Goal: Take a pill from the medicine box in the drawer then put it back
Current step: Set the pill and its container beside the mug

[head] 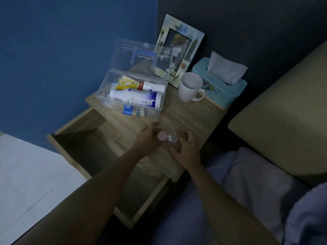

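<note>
Pill bottle [172, 140] near nightstand [185, 114] edge in right hand [185, 149], pink cap [162, 135] in left hand [148, 138].

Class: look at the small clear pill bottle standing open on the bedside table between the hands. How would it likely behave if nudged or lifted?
The small clear plastic pill bottle looks nearly empty, only a few white pills showing, so probably very light. Being small and upright, it may tip easily. With its pink round cap off in the left hand, tipping could spill pills, and on its side it might roll.
</note>
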The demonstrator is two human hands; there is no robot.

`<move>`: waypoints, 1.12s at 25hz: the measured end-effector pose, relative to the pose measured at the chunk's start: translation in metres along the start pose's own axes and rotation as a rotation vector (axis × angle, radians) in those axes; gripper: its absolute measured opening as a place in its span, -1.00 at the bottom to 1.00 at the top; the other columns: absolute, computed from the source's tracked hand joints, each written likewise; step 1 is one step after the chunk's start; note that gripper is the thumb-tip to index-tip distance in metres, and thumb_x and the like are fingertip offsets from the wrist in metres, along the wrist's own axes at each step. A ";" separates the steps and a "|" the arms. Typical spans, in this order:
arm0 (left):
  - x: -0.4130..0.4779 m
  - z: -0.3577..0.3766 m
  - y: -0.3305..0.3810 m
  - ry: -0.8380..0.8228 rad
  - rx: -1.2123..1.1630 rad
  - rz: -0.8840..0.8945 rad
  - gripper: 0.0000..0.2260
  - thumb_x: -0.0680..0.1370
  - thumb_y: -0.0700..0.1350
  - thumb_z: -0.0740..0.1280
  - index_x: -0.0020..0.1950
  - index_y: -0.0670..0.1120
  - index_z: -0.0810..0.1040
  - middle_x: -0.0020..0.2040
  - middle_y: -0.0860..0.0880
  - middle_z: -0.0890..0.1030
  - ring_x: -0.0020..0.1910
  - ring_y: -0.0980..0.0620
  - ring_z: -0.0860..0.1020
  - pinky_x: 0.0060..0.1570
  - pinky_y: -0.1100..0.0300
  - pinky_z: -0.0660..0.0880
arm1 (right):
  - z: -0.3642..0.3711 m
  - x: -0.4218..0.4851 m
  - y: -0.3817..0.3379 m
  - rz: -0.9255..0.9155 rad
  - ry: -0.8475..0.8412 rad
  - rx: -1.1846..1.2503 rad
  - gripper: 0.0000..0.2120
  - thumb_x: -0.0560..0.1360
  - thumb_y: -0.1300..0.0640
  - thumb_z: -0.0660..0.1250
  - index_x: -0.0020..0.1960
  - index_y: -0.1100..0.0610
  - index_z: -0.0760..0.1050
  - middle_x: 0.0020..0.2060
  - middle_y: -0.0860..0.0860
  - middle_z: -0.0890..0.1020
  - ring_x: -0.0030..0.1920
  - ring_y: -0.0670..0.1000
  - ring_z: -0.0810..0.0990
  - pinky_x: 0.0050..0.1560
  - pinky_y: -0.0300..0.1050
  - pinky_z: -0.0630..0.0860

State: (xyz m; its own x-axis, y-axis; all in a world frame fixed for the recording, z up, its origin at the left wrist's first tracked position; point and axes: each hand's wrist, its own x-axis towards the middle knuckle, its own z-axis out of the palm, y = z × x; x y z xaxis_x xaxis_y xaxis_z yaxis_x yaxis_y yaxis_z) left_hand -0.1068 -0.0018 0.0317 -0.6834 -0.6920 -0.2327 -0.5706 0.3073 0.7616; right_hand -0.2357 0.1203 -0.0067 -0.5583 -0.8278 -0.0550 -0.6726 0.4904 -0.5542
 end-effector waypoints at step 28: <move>0.014 0.008 -0.004 0.030 0.181 0.068 -0.51 0.52 -0.16 0.27 0.44 -0.15 0.27 0.36 -0.23 0.42 0.32 -0.16 0.40 0.27 0.06 0.35 | 0.000 0.003 -0.007 0.189 0.242 0.231 -0.51 0.40 0.10 0.37 0.26 0.27 0.40 0.24 0.23 0.42 0.24 0.19 0.42 0.25 0.00 0.39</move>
State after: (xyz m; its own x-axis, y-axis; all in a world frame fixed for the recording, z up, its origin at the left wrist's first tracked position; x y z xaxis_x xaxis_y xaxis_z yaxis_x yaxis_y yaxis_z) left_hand -0.1178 -0.0072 0.0202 -0.7109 -0.6838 -0.1645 -0.5980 0.4646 0.6531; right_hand -0.2325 0.1143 -0.0029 -0.7793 -0.6266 0.0086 -0.4349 0.5309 -0.7273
